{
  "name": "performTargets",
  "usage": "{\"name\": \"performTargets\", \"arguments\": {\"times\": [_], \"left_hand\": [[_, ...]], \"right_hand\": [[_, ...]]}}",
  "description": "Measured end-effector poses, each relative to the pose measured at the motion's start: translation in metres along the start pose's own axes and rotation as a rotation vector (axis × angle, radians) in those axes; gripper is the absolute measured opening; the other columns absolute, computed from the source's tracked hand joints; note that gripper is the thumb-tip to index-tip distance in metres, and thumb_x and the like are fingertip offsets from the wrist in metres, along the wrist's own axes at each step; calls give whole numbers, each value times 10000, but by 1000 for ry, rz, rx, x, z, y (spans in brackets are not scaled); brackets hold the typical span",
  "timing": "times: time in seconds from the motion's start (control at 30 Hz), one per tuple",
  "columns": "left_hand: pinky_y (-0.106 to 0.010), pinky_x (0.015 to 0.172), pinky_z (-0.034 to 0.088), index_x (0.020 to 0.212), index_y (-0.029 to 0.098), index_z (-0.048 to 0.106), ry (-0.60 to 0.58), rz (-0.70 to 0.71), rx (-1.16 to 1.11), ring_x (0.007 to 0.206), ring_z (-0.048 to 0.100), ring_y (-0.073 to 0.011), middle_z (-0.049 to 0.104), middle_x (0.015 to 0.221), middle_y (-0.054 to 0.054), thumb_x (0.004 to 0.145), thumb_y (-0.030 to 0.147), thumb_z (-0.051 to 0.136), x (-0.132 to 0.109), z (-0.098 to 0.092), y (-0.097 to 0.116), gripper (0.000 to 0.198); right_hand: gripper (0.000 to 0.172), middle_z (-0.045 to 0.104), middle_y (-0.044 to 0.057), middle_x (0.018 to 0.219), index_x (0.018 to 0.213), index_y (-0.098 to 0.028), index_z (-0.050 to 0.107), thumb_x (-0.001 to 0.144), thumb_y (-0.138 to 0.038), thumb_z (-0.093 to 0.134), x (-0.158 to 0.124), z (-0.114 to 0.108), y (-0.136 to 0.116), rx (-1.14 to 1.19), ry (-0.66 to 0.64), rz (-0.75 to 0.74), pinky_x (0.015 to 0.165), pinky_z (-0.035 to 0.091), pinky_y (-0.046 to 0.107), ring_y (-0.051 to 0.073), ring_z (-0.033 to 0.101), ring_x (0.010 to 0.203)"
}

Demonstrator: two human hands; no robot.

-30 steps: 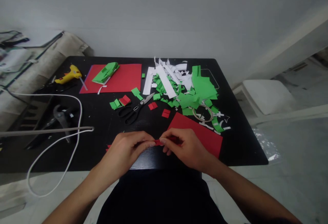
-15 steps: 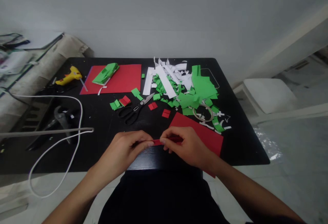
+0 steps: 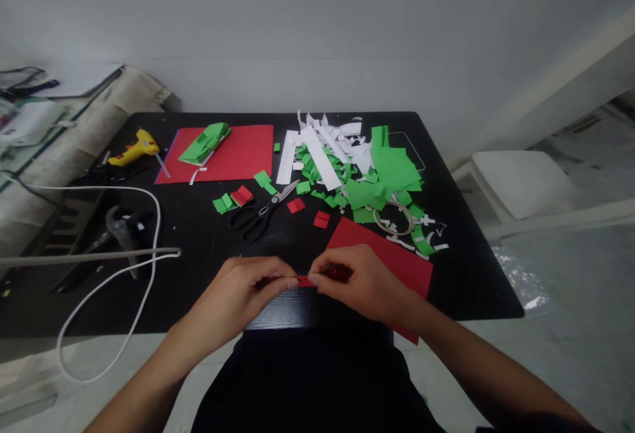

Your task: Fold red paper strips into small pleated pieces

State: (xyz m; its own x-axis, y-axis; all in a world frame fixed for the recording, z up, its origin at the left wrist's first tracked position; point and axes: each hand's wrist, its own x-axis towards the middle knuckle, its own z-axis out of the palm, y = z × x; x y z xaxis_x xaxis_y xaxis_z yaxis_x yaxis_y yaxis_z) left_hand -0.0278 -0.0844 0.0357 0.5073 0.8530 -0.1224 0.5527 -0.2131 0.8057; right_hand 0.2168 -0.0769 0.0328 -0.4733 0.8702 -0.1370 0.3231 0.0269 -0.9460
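Note:
A small strip of red paper is pinched between my two hands near the front edge of the black table. My left hand grips its left end between thumb and fingers. At the other end, my right hand holds it the same way, thumb against fingertips. Most of the strip is hidden by the fingertips. Under my right hand lies a red paper sheet, its corner hanging past the table edge. Beyond the hands are scissors with black handles and small folded red paper pieces.
Green paper scraps and white paper strips are heaped at the back, with a tape roll beside them. A yellow glue gun, pliers and a looped white cable occupy the left. Green folded paper rests on another red sheet.
My right fingertips have shifted slightly along the red strip, the thumb now lying flatter against it. Both hands stay in nearly the same place.

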Motion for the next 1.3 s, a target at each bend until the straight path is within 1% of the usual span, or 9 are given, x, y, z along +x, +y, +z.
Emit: {"name": "performTargets", "arguments": {"times": [0.13,0.3,0.53,0.7,0.83,0.97,1.07,1.17,1.3], "left_hand": [[-207,734,495,974,271,765,-20,-23,12,808,712,-108,780,919,57,1033,381,618,0,-1,-3,193],[-209,721,482,953,259,757,-28,-6,31,789,702,-104,771,898,59,1034,363,613,3,4,0,194],[-206,728,498,965,263,769,-6,-5,-11,814,715,-113,783,923,51,1022,367,633,3,4,0,181],[-209,722,500,977,252,757,28,6,-7,806,711,-112,780,929,44,1019,302,627,6,6,4,145],[-218,698,490,943,227,736,37,30,9,770,692,-113,761,887,32,1022,279,610,7,7,6,158],[-222,666,477,918,208,717,26,48,13,740,668,-118,738,861,16,1022,275,597,8,7,7,172],[-219,646,466,913,205,712,11,57,18,710,649,-115,728,844,15,1019,266,594,9,7,9,169],[-219,641,457,916,207,711,7,75,26,694,634,-111,722,838,17,1014,253,594,10,9,11,160],[-221,649,452,921,206,708,7,87,44,700,626,-112,713,840,15,1011,246,593,11,12,13,151]], "right_hand": [[98,779,3,816,874,-184,778,903,-183,684,-1,-4,2,-49,-30,-3,666,519,232,133,705,730],[107,783,10,824,872,-180,771,910,-193,672,4,-6,0,-131,-96,-19,680,524,246,144,723,747],[90,777,-1,818,864,-185,768,892,-169,684,6,-5,2,-72,-84,-20,682,522,237,139,715,746],[87,775,-3,819,876,-190,775,886,-163,694,5,-5,2,-68,-61,-10,674,516,232,139,714,750],[82,780,-1,828,883,-188,776,879,-150,704,6,-5,1,-74,-48,-7,677,516,230,139,714,753],[84,777,3,835,889,-189,767,884,-152,692,5,-6,2,-73,-60,-6,687,525,236,143,718,763],[77,779,13,845,885,-185,756,895,-172,682,5,-8,0,-116,-94,-16,691,528,249,151,719,762],[83,783,20,855,906,-182,757,901,-168,676,7,-10,-2,-159,-134,-36,697,525,255,154,719,766],[79,779,15,844,905,-178,755,908,-165,677,8,-9,-3,-159,-138,-41,682,510,243,142,713,754]]}}
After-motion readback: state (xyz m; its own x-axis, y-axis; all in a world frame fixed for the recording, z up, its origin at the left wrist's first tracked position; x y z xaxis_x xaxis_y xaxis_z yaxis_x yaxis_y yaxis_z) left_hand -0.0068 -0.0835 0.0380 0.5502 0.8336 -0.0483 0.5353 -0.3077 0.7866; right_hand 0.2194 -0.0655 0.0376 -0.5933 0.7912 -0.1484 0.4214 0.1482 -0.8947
